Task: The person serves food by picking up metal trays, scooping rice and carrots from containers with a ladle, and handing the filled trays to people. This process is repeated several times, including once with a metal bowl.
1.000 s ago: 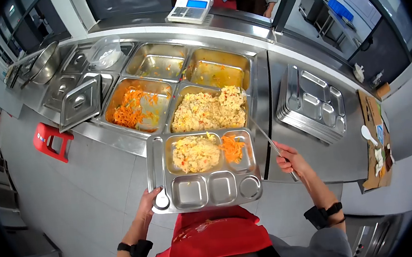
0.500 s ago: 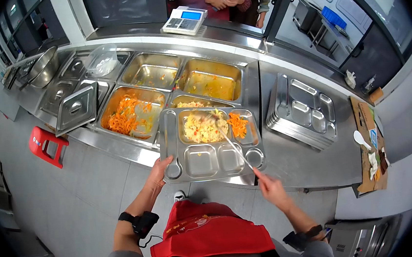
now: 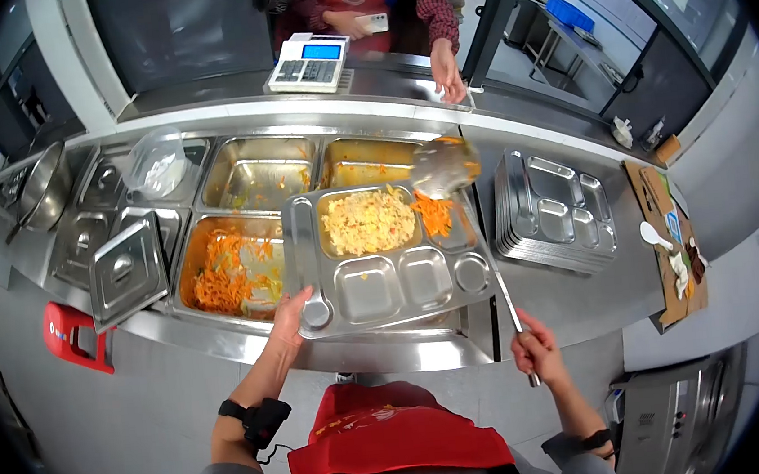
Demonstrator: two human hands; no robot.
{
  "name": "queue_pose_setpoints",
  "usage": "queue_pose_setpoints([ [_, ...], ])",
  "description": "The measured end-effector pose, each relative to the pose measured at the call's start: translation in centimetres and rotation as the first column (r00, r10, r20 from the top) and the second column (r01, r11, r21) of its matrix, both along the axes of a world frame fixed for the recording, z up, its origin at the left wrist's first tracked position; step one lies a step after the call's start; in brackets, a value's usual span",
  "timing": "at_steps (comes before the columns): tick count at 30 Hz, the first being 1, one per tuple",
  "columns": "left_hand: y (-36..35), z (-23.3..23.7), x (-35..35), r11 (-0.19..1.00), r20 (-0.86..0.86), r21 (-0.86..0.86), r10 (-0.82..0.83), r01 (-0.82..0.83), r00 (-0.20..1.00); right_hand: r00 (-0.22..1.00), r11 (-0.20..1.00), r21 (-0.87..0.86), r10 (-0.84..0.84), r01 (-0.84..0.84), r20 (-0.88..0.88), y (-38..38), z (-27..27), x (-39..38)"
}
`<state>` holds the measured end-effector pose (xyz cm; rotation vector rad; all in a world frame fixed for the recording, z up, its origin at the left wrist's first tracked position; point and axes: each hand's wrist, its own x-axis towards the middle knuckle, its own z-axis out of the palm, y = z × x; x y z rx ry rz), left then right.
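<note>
My left hand grips the lower left corner of a steel compartment tray, with the thumb on its rim. Fried rice with egg fills the tray's upper middle section, and orange shreds lie in the section to its right. The lower sections hold almost nothing. Wrapped round the handle of a long steel ladle is my right hand. The ladle's blurred bowl, with orange bits on it, hangs over the tray's upper right corner. Behind the tray stand food pans, one with orange shreds.
Stacked trays stand on the right, near cardboard with a white spoon. Lids and a steel bowl are at left. Beyond the scale, a person holds a phone; a hand reaches over the ledge.
The ladle has lifted off the rice and moved to the upper right. My right hand has shifted right and down. Across the counter, a person's hand now reaches forward. The head view has shifted.
</note>
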<state>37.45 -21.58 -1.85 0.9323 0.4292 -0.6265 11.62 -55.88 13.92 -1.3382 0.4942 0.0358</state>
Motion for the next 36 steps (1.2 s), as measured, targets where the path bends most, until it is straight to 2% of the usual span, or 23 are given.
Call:
queue_pose_setpoints([
  [1,-0.2,1.0,1.2,0.997,0.008,0.057,0.047,-0.047,0.999,0.997,0.994,0.08,-0.071,0.07,0.011,0.0,0.3,-0.5],
  [2,-0.2,1.2,2.9,1.0,0.029,0.008,0.015,-0.015,0.999,0.99,0.977,0.16,-0.143,0.138,0.017,-0.2,0.4,-1.2],
  [4,0.4,1.5,6.4,0.995,0.07,-0.089,-0.042,0.048,0.997,0.986,0.957,0.246,-0.167,0.157,0.021,-1.0,0.1,-3.4],
  [5,0.4,1.6,7.8,0.997,0.098,-0.067,-0.023,0.03,0.995,0.984,0.944,0.288,-0.175,0.162,0.022,-1.4,-0.2,-4.7],
  [8,-0.8,2.6,12.4,0.999,0.207,-0.01,0.036,-0.034,0.978,0.967,0.993,-0.028,-0.122,0.118,-0.224,-2.3,-2.2,-7.2],
  [9,-1.6,4.4,13.1,0.999,0.24,-0.001,0.05,-0.051,0.969,0.984,0.994,-0.105,-0.023,0.005,-0.175,-3.1,-4.3,-8.2],
  [10,-2.4,5.0,14.3,0.999,0.249,-0.025,0.053,-0.048,0.967,0.985,0.935,-0.345,0.028,-0.087,-0.172,-3.2,-5.6,-7.6],
  [11,-2.9,5.4,15.4,0.998,0.255,-0.046,0.056,-0.045,0.965,0.979,0.81,-0.561,0.075,-0.169,-0.188,-2.9,-7.0,-6.8],
  [12,-3.6,5.8,16.3,0.997,0.259,-0.068,0.06,-0.044,0.964,0.97,0.63,-0.739,0.115,-0.24,-0.216,-2.5,-8.0,-5.9],
  [14,-5.3,7.4,17.3,0.994,0.281,-0.088,0.086,-0.063,0.956,0.943,0.278,-0.901,0.138,-0.332,-0.304,-1.7,-9.3,-3.4],
  [15,-6.1,7.6,18.2,0.991,0.302,-0.105,0.106,-0.077,0.947,0.928,0.083,-0.929,0.13,-0.361,-0.349,-1.5,-9.7,-2.3],
  [18,-7.4,8.4,19.7,0.991,0.319,-0.12,0.099,-0.063,0.943,0.945,0.089,-0.958,0.208,-0.274,-0.251,-1.8,-10.1,-0.3],
  [19,-7.7,8.9,20.0,0.992,0.315,-0.118,0.085,-0.05,0.945,0.93,0.158,-0.931,0.223,-0.33,-0.292,-2.3,-9.7,0.1],
  [22,-9.3,9.9,20.7,0.992,0.262,-0.098,0.1,-0.077,0.96,0.971,0.003,-0.988,0.187,-0.153,-0.15,-6.1,-7.1,2.5],
  [24,-10.2,9.7,21.8,0.98,0.28,-0.16,0.163,-0.121,0.946,0.992,-0.184,-0.979,-0.102,-0.087,-0.069,-11.2,-6.2,4.2],
  [26,-11.7,9.6,22.7,0.969,0.308,-0.219,0.182,-0.116,0.934,0.984,-0.184,-0.981,-0.174,-0.056,-0.023,-15.8,-3.4,6.0],
  [28,-13.0,10.3,24.0,0.954,0.355,-0.287,0.193,-0.09,0.915,0.972,-0.192,-0.953,-0.08,-0.235,-0.223,-21.2,-5.4,6.0],
  [29,-13.6,10.1,25.2,0.95,0.359,-0.295,0.21,-0.104,0.909,0.969,-0.155,-0.957,-0.053,-0.246,-0.241,-22.4,-5.3,6.2],
  [31,-15.6,11.9,25.7,0.944,0.387,-0.313,0.225,-0.102,0.894,0.959,-0.089,-0.956,0.024,-0.278,-0.282,-24.1,-4.8,7.4],
  [32,-16.4,12.3,26.2,0.957,0.391,-0.271,0.206,-0.101,0.897,0.969,-0.112,-0.966,0.052,-0.233,-0.24,-24.4,-5.0,7.9],
  [34,-18.5,14.1,25.9,0.949,0.465,-0.313,0.176,-0.025,0.867,0.983,-0.146,-0.979,0.094,-0.142,-0.157,-24.5,-5.5,8.2],
  [35,-20.3,16.9,23.1,0.92,0.42,-0.391,0.146,0.033,0.896,0.927,-0.02,-0.927,0.004,-0.374,-0.374,-24.4,-3.9,9.0],
  [36,-21.3,16.6,21.6,0.95,0.399,-0.303,0.057,0.073,0.915,0.953,-0.049,-0.953,0.042,-0.299,-0.301,-24.2,-3.6,9.1],
])
